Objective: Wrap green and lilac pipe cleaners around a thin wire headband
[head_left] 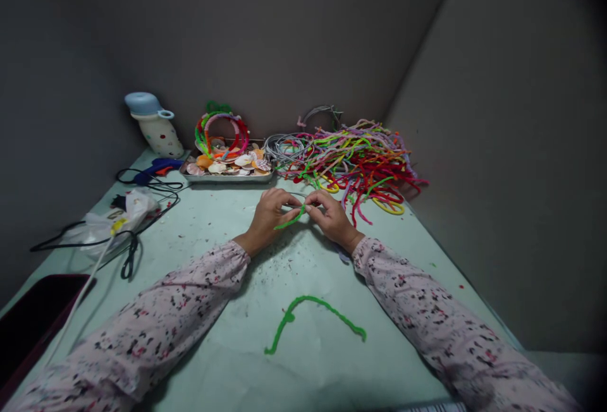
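Diagonally, green fuzzy stem (pinched by left hand and right hand), tail near-leftward.

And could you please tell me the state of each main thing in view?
Held green strip: pinched by left hand and right hand
Front green strip: bent, lying loose
Bottle: capped
Tray: holding shells
Colourful strips: heaped, tangled
Grey wire: coiled
Plastic bag: crumpled
Black cable: looped

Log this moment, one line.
left hand: touching green pipe cleaner | right hand: pinching it | loose green pipe cleaner: lying bent on table
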Demonstrator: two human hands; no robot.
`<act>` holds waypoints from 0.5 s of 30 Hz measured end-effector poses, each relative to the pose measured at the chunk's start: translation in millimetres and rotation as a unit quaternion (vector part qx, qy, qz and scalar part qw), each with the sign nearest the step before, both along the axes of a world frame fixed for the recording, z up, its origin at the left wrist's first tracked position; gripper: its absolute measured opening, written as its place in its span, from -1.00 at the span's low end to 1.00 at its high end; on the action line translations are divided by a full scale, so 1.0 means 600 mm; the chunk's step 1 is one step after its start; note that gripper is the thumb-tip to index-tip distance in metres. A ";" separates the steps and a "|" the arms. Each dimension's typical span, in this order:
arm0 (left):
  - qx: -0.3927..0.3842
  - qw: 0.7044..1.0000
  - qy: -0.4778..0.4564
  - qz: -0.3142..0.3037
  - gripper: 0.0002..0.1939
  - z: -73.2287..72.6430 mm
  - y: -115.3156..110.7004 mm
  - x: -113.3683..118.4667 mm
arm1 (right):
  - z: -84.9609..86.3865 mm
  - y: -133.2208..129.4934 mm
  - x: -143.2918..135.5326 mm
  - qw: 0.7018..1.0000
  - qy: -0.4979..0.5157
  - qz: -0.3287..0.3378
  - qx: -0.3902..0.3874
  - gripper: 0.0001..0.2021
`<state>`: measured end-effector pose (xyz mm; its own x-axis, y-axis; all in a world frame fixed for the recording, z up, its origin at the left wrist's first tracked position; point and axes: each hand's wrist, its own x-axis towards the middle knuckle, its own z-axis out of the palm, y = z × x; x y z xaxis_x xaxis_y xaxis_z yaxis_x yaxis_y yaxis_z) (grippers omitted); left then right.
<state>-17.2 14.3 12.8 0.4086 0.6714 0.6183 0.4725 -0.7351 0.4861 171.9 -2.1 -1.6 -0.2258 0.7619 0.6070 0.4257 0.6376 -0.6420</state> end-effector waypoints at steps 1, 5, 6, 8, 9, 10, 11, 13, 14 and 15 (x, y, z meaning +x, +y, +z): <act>-0.007 1.000 -0.006 -0.001 -0.88 0.000 -0.001 0.000 | 0.000 0.000 0.000 1.000 -0.001 0.001 0.000 -0.97; -0.036 0.999 -0.029 0.005 -0.88 -0.002 -0.002 0.002 | 0.002 -0.001 -0.001 1.000 -0.003 0.003 -0.001 -0.96; -0.046 0.998 -0.033 0.005 -0.87 -0.002 -0.002 0.003 | 0.003 -0.001 -0.001 1.000 -0.005 0.004 0.000 -0.96; -0.067 0.997 -0.038 0.001 -0.85 -0.002 -0.001 0.003 | 0.004 -0.001 -0.001 1.000 -0.009 0.007 0.002 -0.95; -0.077 0.996 -0.039 0.000 -0.84 -0.001 -0.001 0.002 | 0.004 -0.001 -0.001 1.000 -0.013 0.009 0.004 -0.95; -0.086 0.996 -0.038 0.001 -0.83 -0.001 -0.001 0.002 | 0.005 -0.001 -0.002 1.000 -0.016 0.010 0.006 -0.95; -0.093 0.995 -0.036 0.003 -0.82 0.000 -0.001 0.002 | 0.006 -0.002 -0.002 1.000 -0.019 0.010 0.008 -0.96; -0.102 0.994 -0.034 0.010 -0.80 0.001 -0.002 0.003 | 0.007 -0.002 -0.002 1.000 -0.024 0.010 0.011 -0.95; -0.108 0.994 -0.034 0.012 -0.79 0.002 -0.002 0.003 | 0.007 -0.002 -0.002 1.000 -0.025 0.010 0.012 -0.95; -0.115 0.993 -0.038 0.013 -0.79 0.002 -0.003 0.004 | 0.008 -0.002 -0.002 0.999 -0.027 0.011 0.013 -0.95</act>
